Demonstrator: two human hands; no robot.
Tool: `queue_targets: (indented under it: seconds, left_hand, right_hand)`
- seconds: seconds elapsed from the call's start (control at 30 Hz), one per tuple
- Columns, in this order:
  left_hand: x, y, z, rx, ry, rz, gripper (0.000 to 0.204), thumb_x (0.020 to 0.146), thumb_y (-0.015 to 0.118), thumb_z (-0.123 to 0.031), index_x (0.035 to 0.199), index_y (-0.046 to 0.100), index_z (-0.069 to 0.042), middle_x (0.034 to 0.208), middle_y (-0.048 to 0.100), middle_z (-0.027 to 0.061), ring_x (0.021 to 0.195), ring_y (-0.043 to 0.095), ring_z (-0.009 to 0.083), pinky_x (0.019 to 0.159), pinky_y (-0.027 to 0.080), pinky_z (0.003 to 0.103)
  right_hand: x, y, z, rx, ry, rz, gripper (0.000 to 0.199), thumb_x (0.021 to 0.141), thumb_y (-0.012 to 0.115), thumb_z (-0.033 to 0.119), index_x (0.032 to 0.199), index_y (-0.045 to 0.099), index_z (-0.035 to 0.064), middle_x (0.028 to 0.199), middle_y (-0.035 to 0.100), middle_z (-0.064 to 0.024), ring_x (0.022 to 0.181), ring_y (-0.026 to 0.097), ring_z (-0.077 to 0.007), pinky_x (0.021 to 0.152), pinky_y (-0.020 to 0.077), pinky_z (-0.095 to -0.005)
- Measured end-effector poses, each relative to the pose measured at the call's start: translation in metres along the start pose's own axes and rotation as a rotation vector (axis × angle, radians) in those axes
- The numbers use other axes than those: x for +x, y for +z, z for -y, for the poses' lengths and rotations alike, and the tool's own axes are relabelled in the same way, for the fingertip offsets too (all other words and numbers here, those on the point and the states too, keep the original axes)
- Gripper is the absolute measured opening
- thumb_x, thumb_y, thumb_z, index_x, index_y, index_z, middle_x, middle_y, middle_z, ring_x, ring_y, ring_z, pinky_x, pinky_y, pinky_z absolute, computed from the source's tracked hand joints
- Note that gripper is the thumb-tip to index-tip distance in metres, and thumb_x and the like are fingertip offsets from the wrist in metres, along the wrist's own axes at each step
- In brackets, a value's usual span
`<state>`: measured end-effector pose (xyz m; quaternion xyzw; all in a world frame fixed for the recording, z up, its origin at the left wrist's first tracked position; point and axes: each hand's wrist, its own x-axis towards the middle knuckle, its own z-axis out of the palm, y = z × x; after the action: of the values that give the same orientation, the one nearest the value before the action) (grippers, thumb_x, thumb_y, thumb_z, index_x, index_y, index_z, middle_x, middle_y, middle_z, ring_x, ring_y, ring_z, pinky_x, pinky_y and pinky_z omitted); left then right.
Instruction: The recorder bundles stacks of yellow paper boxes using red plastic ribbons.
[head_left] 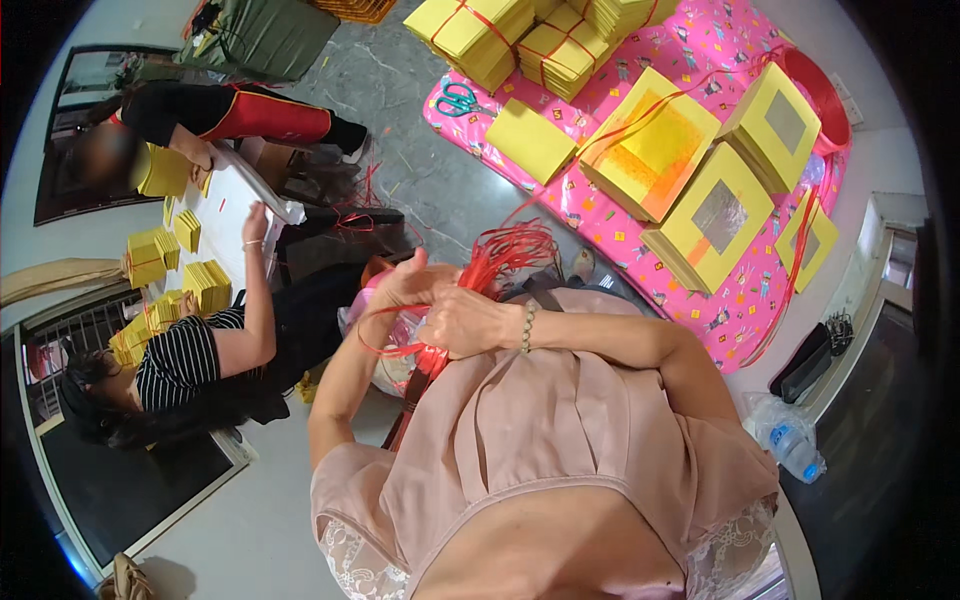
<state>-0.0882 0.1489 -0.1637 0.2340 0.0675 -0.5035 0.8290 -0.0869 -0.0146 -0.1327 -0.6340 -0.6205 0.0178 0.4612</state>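
Note:
In front of my chest I have a bundle of red plastic ribbon (515,256), its loose ends fanned out beyond my hands. My right hand (468,322), with a beaded bracelet at its wrist, is closed in a fist around the bundle. Beside it, my left hand (405,285) has its thumb raised apart and its fingers stretched toward the bundle; the fingertips are hidden. A thin red strand loops across the left hand and wrist and runs back to the bundle below my right fist.
A pink patterned mat (600,225) carries yellow paper stacks (640,145), green-handled scissors (458,100) and a red ribbon roll (815,95). On the left, two people handle yellow packs at a white table (222,215). A bagged plastic bottle (797,450) lies at right.

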Motion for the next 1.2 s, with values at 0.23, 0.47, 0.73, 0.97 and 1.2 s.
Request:
queue_targets:
  seconds: [0.23, 0.47, 0.73, 0.97, 1.2]
  left_hand:
    - [0.007, 0.006, -0.03, 0.491, -0.423, -0.168, 0.093, 0.073, 0.053, -0.065, 0.126, 0.037, 0.01, 0.127, 0.044, 0.0212, 0.118, 0.044, 0.0275, 0.099, 0.033, 0.038]
    - [0.073, 0.061, -0.068, 0.333, -0.036, -0.483, 0.024, 0.087, 0.058, -0.023, 0.101, 0.051, -0.005, 0.059, 0.039, -0.005, 0.049, 0.039, 0.0047, 0.054, 0.042, 0.025]
    - [0.079, 0.114, -0.136, 0.538, 0.408, -0.447, 0.016, 0.088, 0.056, -0.025, 0.086, 0.052, -0.009, 0.059, 0.042, -0.0044, 0.05, 0.042, 0.0065, 0.054, 0.043, 0.026]
    - [0.08, 0.141, -0.144, 0.604, 0.46, -0.507, 0.021, 0.092, 0.047, -0.029, 0.09, 0.05, -0.008, 0.055, 0.029, -0.0073, 0.042, 0.023, 0.0022, 0.038, 0.018, 0.019]
    - [0.064, 0.131, -0.136, 0.597, 0.542, -0.608, 0.02, 0.093, 0.046, -0.028, 0.088, 0.048, -0.009, 0.053, 0.027, -0.0083, 0.041, 0.022, 0.0022, 0.037, 0.015, 0.02]
  right_hand:
    - [0.004, -0.011, -0.008, -0.108, 0.017, 0.181, 0.008, 0.057, 0.058, 0.012, 0.056, 0.054, 0.0047, 0.051, 0.056, -0.0105, 0.054, 0.06, -0.0241, 0.051, 0.0464, -0.0368]
    - [-0.002, 0.023, 0.004, -0.208, -0.026, 0.221, 0.012, 0.062, 0.057, 0.016, 0.054, 0.059, 0.0071, 0.052, 0.058, -0.0095, 0.052, 0.061, -0.0227, 0.046, 0.0461, -0.037]
    - [-0.015, 0.036, 0.001, -0.183, 0.014, 0.417, 0.015, 0.066, 0.056, 0.015, 0.059, 0.063, 0.0041, 0.059, 0.061, -0.0106, 0.059, 0.063, -0.0259, 0.049, 0.0489, -0.0379]
    - [-0.024, 0.019, -0.008, -0.313, 0.047, 0.577, 0.01, 0.062, 0.063, 0.016, 0.065, 0.06, 0.0061, 0.066, 0.061, -0.0109, 0.064, 0.062, -0.0244, 0.055, 0.0477, -0.0352]
    - [0.013, -0.089, -0.004, -0.216, 0.052, 0.035, 0.023, 0.069, 0.061, 0.014, 0.09, 0.055, 0.0059, 0.081, 0.052, -0.0072, 0.074, 0.056, -0.0231, 0.059, 0.0461, -0.0342]
